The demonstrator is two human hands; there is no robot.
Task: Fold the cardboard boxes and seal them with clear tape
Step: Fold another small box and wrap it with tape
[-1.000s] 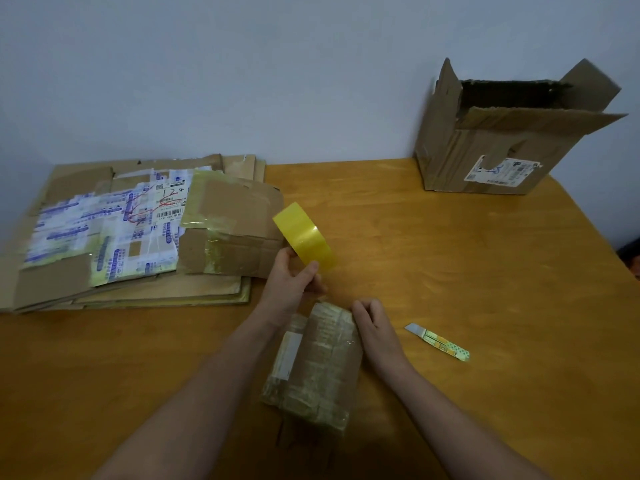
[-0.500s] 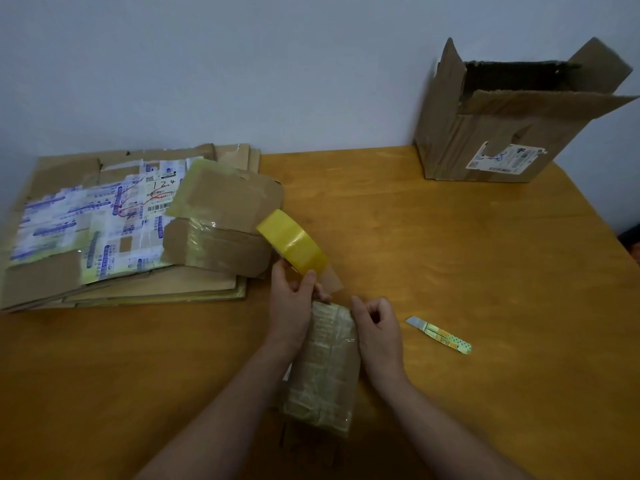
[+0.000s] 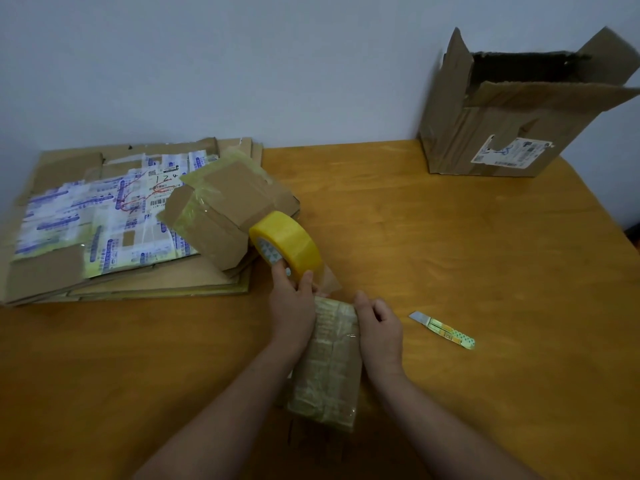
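yellow tape roll (image 3: 285,242) sat in our left hand (image 3: 292,306), a finger hooked into its core and the thumb pressed on the outer band, just beyond the far end of the small box (image 3: 329,368). a second before, the roll had been held edge-on to us; now it had turned so that its printed core faced us, and a short clear strip (image 3: 329,278) ran from it down toward the box's far edge. our right hand (image 3: 379,327) had changed too: earlier its fingers lay flatter on the far top corner, and now they were curled there, thumb on the top face, gripping that corner and steadying the box on the wooden table (image 3: 450,237).

we judged this to mean that a fresh length was being started across the far end, so sealing of this box was under way but not finished. whether the strip's free end had already stuck to the cardboard we could not tell, since the hands hid it. the cutter (image 3: 443,330) lay just right of the right hand, untouched, and would likely be wanted for the cut. to the left the flattened cardboard (image 3: 69,271), with one folded box (image 3: 221,216) on top, waited, and the open box (image 3: 502,126) stood at the far right corner.
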